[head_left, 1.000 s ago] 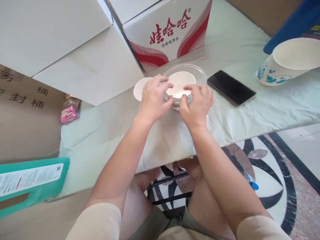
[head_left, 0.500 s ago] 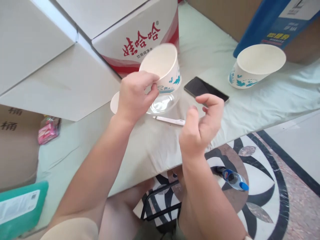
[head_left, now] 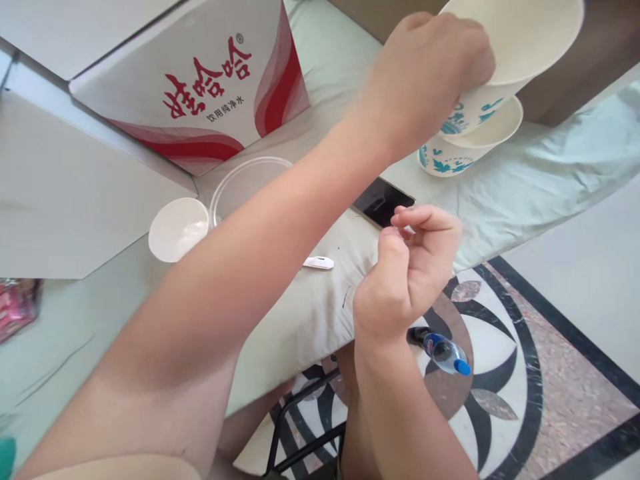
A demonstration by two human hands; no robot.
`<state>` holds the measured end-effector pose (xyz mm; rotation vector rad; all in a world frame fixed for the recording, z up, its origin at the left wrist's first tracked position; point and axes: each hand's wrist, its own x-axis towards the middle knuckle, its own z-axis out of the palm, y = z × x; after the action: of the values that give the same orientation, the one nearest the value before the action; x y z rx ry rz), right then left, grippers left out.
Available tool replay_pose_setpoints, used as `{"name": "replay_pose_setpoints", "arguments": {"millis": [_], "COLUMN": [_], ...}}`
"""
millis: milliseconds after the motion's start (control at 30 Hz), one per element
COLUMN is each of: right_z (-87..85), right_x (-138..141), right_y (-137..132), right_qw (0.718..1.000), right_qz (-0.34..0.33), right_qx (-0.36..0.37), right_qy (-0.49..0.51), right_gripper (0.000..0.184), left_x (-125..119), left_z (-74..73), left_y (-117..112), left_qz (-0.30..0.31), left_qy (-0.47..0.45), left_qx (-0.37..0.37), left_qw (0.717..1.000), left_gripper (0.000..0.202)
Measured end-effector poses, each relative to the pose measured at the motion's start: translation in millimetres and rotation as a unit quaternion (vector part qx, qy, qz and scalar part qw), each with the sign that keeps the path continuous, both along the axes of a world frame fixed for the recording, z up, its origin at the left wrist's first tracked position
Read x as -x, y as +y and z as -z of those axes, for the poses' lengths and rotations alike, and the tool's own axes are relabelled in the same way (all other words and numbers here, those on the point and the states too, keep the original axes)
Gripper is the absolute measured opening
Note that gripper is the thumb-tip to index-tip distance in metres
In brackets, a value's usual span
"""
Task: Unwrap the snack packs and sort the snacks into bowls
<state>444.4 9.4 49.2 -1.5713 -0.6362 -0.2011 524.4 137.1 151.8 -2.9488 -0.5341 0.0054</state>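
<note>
Pale green cloth [head_left: 560, 170] lies under a white-and-red carton [head_left: 215, 73]; at the upper right, a patterned paper cup [head_left: 530, 40], grasped at its side by the left hand [head_left: 435, 70], overlaps a second cup [head_left: 457, 159] in view. The right hand [head_left: 407, 277] curls its fingers toward its thumb near a black phone [head_left: 383, 202], whether pinching anything I cannot tell, and a white stick [head_left: 320, 263] lies to the left.

- Left hand [head_left: 435, 70]: gripping upper paper cup [head_left: 530, 40] at its left side.
- Lower paper cup [head_left: 447, 159]: on cloth, partly hidden by upper paper cup; contact between them unclear.
- Right hand [head_left: 413, 267]: raised, fingers curled, near black phone [head_left: 383, 201].
- Clear round container [head_left: 245, 187]: partly behind left arm, beside white disc [head_left: 179, 230].
- Red-and-white carton [head_left: 220, 80]: behind container.
- Bottle [head_left: 445, 353]: blue cap, on floor.
</note>
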Motion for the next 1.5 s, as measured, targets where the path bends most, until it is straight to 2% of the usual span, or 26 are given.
{"name": "replay_pose_setpoints", "arguments": {"millis": [100, 167, 233, 300, 367, 433, 500, 567, 633, 667, 767, 833, 900, 933, 1000, 1067, 1167, 1267, 1367, 1433, 1500], "right_z": [-5.2, -9.4, -11.8, -12.3, -11.6, -10.5, -9.3, -8.1, -6.9, -6.4, -4.3, -0.3, 6.9, 11.5, 20.9, 28.4, 33.8, 35.8, 39.1, 41.3, 42.1], "right_x": [-1, 0, 1, 2, 2, 2, 1, -1, -2, -3, -2, 3, 12, 18, 34, 52, 76, 91, 101, 110, 123], "right_y": [-1, -3, -4, -5, -6, -6, -7, -8, -8, -9, -10, -7, -1, 4, 15, 27, 39, 44, 47, 49, 46], "right_qw": [0.996, 0.993, 0.989, 0.987, 0.988, 0.991, 0.991, 0.99, 0.989, 0.988, 0.986, 0.977, 0.963, 0.955, 0.937, 0.922, 0.916, 0.914, 0.887, 0.862, 0.858], "right_qz": [-0.027, -0.043, -0.058, -0.069, -0.073, -0.073, -0.074, -0.081, -0.088, -0.093, -0.133, -0.182, -0.231, -0.251, -0.281, -0.301, -0.313, -0.327, -0.396, -0.45, -0.464], "right_qx": [-0.055, -0.072, -0.094, -0.099, -0.084, -0.06, -0.046, -0.045, -0.05, -0.049, -0.003, 0.055, 0.11, 0.135, 0.185, 0.221, 0.232, 0.232, 0.236, 0.231, 0.222], "right_qy": [0.059, 0.088, 0.1, 0.106, 0.104, 0.099, 0.097, 0.103, 0.109, 0.11, 0.104, 0.093, 0.083, 0.084, 0.094, 0.105, 0.095, 0.061, 0.028, 0.019, -0.002], "right_gripper": [0.014, 0.014, 0.015, 0.016, 0.016, 0.015, 0.014, 0.013, 0.013, 0.013, 0.014, 0.02, 0.028, 0.033, 0.042, 0.047, 0.042, 0.036, 0.048, 0.059, 0.064], "left_x": [-6, -14, -22, -32, -40, -45, -43, -28, 6, 30, 124, 192, 254, 280, 319, 344, 363, 383, 416, 441, 466], "left_z": [-5.0, -1.8, 7.2, 18.9, 30.1, 39.2, 46.2, 50.4, 51.1, 50.3, 46.3, 46.7, 53.7, 60.0, 76.4, 93.4, 109.0, 111.4, 111.2, 112.6, 114.1], "left_y": [-6, -8, -6, -4, 0, 3, 4, 2, -4, -8, -23, -29, -32, -31, -26, -19, -14, -22, -41, -55, -68], "left_qz": [-0.014, 0.001, 0.042, 0.074, 0.08, 0.078, 0.088, 0.101, 0.092, 0.061, -0.024, -0.135, -0.255, -0.307, -0.384, -0.433, -0.454, -0.455, -0.468, -0.479, -0.486], "left_qy": [0.038, 0.041, 0.041, 0.056, 0.075, 0.08, 0.071, 0.006, -0.119, -0.131, -0.241, -0.328, -0.382, -0.385, -0.361, -0.338, -0.308, -0.335, -0.372, -0.388, -0.403], "left_qx": [-0.038, -0.03, 0.003, 0.045, 0.079, 0.104, 0.114, 0.135, 0.169, 0.175, 0.146, 0.117, 0.047, 0.036, 0.068, 0.097, 0.121, 0.104, 0.091, 0.095, 0.102], "left_qw": [0.998, 0.999, 0.998, 0.995, 0.991, 0.988, 0.987, 0.986, 0.974, 0.974, 0.959, 0.928, 0.887, 0.87, 0.847, 0.83, 0.827, 0.818, 0.797, 0.782, 0.769], "left_gripper": [0.026, 0.021, 0.013, 0.025, 0.034, 0.035, 0.037, 0.044, 0.051, 0.046, 0.033, 0.026, 0.025, 0.024, 0.026, 0.028, 0.015, 0.006, 0.007, 0.013, 0.03]}}
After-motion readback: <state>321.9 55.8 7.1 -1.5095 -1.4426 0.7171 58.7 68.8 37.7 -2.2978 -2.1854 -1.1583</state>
